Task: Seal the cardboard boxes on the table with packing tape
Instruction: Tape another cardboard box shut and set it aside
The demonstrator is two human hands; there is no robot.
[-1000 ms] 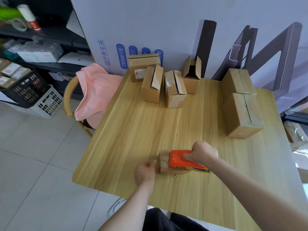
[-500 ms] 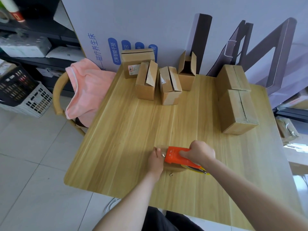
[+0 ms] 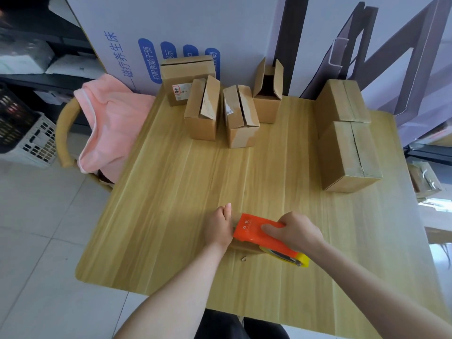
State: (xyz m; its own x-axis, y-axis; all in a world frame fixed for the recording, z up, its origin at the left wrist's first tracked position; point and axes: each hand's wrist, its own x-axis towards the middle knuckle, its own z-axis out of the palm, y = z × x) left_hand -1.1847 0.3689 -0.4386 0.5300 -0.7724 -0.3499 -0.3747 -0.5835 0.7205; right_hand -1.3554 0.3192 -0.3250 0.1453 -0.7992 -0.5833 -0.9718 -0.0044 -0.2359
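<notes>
A small cardboard box [image 3: 244, 247] lies near the front of the wooden table [image 3: 171, 216], mostly hidden by my hands. My right hand [image 3: 296, 231] grips an orange tape dispenser [image 3: 252, 228] that lies flat on the box's top, its yellow tape roll [image 3: 302, 261] sticking out to the right. My left hand [image 3: 219, 227] lies against the box's left side with its fingers straight, pointing away from me. Whether tape is laid on the box cannot be seen.
Several cardboard boxes stand at the back, among them a labelled box [image 3: 186, 72] and one with upright flaps [image 3: 267, 94]. Two larger boxes [image 3: 349, 155] sit at the right. A chair with pink cloth [image 3: 110, 123] stands left of the table. A cardboard scrap [image 3: 242, 259] lies by the box.
My left hand moved from the table in front of the box up against its left side. My right hand kept the dispenser on the box's top.
</notes>
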